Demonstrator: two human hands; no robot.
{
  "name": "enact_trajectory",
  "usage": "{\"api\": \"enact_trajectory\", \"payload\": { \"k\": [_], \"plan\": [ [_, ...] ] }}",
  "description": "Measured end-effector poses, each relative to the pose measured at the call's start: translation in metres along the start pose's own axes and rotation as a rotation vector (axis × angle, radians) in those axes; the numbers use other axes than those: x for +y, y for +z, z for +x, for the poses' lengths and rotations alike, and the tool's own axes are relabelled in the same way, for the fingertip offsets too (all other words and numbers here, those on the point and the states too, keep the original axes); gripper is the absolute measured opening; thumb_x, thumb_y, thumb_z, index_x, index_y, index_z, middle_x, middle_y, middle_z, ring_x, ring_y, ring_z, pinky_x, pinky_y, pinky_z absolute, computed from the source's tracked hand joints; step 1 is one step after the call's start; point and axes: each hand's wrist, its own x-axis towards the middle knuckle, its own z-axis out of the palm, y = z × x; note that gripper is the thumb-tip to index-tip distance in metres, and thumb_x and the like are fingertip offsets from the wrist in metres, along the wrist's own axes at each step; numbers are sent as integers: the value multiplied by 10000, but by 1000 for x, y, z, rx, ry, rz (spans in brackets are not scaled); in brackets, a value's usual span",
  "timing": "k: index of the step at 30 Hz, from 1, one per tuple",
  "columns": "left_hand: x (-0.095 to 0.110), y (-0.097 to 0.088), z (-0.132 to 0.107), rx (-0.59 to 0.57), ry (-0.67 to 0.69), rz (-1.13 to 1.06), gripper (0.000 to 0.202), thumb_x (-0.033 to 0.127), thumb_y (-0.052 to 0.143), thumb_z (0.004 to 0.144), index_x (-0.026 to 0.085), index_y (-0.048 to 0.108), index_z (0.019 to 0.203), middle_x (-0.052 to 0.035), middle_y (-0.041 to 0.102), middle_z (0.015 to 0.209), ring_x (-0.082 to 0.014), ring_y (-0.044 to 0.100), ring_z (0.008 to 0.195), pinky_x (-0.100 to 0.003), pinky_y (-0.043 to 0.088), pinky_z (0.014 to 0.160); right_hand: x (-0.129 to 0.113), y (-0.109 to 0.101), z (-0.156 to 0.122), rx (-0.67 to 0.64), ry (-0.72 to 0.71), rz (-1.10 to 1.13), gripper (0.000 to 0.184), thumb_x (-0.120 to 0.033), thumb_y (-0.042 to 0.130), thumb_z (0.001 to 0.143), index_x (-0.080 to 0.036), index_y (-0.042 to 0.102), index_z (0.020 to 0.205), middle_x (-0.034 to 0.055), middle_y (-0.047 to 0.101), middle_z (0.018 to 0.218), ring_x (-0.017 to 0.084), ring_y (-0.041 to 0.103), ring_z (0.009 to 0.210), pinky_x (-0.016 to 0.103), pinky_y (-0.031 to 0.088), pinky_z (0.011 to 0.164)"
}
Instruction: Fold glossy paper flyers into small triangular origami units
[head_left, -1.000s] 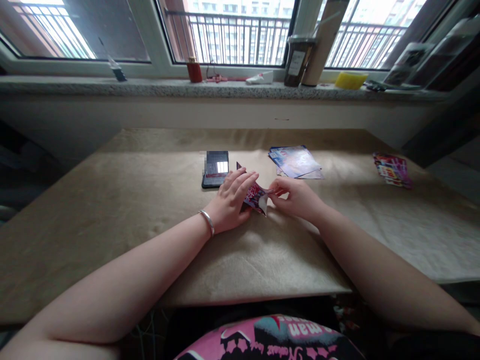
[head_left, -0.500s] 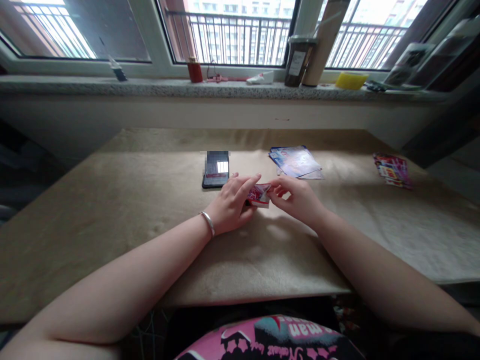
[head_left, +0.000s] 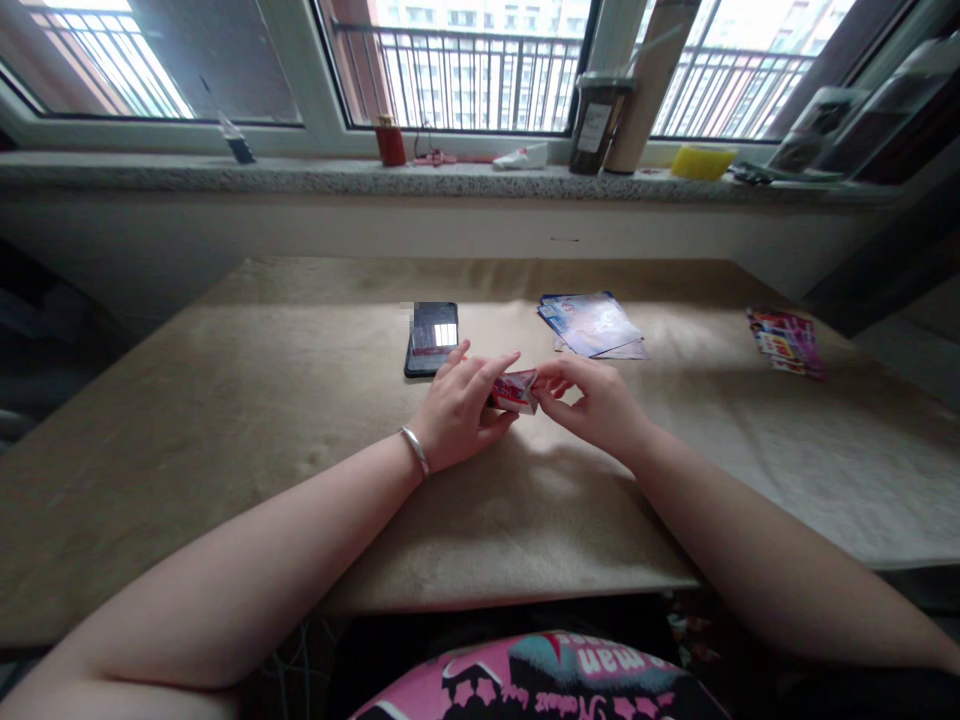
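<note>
A small red and white printed box (head_left: pixel 514 392) is between my hands, just above or on the table; I cannot tell which. My left hand (head_left: pixel 466 405), with a silver bangle at the wrist, grips the box's left part, thumb at the near side and some fingers raised. At the right end, my right hand (head_left: pixel 581 395) pinches the box's edge or flap between thumb and fingers. Part of the box is hidden by the left fingers. Just beyond the left hand lies a dark phone (head_left: pixel 433 340) with a lit reflection on its screen.
Bluish printed sheets (head_left: pixel 596 322) lie stacked beyond my right hand on the beige-covered table (head_left: pixel 225 430). Several colourful cards or packets (head_left: pixel 786 342) are fanned out at the far right. On the windowsill (head_left: pixel 315 178) stand a red container (head_left: pixel 390 142), a dark jar (head_left: pixel 598 125) and a yellow item (head_left: pixel 702 162).
The box has tilted slightly, and its right end looks more folded. My left fingers have lifted and spread a little. The right hand has stayed nearly in place.
</note>
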Motion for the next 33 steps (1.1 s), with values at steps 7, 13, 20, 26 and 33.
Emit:
{"api": "enact_trajectory", "payload": {
  "k": [7,13,20,26,33],
  "plan": [
    [-1,1,0,112,-44,-82,388,233,572,832,204,439,1196,-44,593,987,-177,570,922,-482,357,1061,0,0,-1,-51,8,124,272,-130,550,755,-218,571,1011,27,651,901,133,616,762,262,542,646],
    [1,2,2,212,-15,-143,308,205,617,809,193,455,1071,-29,583,927,-158,559,875,-483,378,1047,2,6,-1,-86,35,104,232,-215,619,766,-228,578,994,26,650,943,154,617,835,295,546,691],
    [1,0,2,236,-29,-210,185,156,573,841,200,499,1004,-44,598,1015,-147,582,956,-479,349,1071,-3,1,1,51,-20,74,137,-171,579,803,-230,620,920,33,651,951,147,614,861,261,538,638],
    [-2,0,4,208,-47,-275,153,179,566,870,201,581,1020,-71,620,1107,-169,580,1058,-403,449,986,-3,-3,2,143,-79,1,87,-202,595,822,-246,631,887,37,672,936,164,629,869,335,530,776],
    [-2,-2,4,216,-15,-300,205,183,580,867,200,607,1069,-67,649,1060,-161,595,1004,-356,488,909,-5,-6,2,167,-114,-219,101,-197,610,814,-269,652,871,21,700,958,197,616,924,391,488,865]
  ]
}}
